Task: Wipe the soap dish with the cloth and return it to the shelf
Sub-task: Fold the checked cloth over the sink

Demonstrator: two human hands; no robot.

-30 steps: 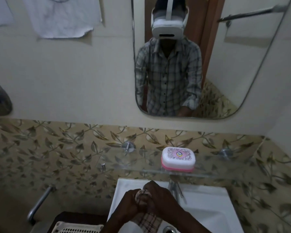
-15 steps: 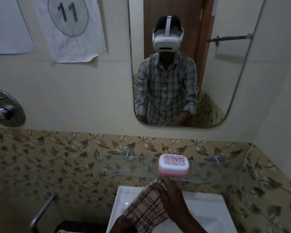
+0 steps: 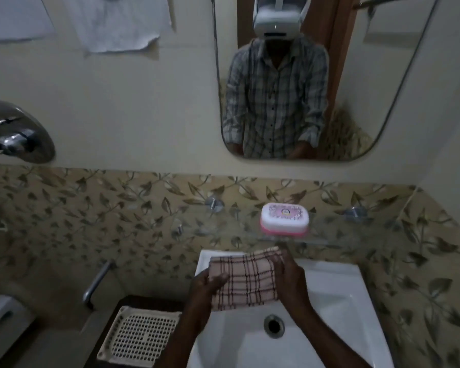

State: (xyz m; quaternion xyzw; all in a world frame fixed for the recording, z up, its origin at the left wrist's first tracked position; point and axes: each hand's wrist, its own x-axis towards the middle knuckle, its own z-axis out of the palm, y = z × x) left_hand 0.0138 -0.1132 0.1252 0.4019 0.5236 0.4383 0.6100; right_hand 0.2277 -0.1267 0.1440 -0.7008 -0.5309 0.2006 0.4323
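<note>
Blurred checked cloth (image 3: 246,280) between both hands

You've spread the cloth (image 3: 246,278) out flat between your left hand (image 3: 206,288) and right hand (image 3: 290,282); a second ago it was bunched up.

Two hands are showing, the left hand (image 3: 206,286) and the right hand (image 3: 290,281), and they are sharing one checked cloth (image 3: 246,278). One soap dish (image 3: 284,217) is sitting on one glass shelf (image 3: 329,239). Two metal shelf pegs are poking out of the tiles, one (image 3: 213,202) left and one (image 3: 355,211) right. One white sink (image 3: 337,301) is lying below, with one drain (image 3: 274,325). One mirror (image 3: 398,75) is hanging, two paper sheets (image 3: 122,22) are hanging, and one perforated basket (image 3: 138,337) is waiting.
</note>
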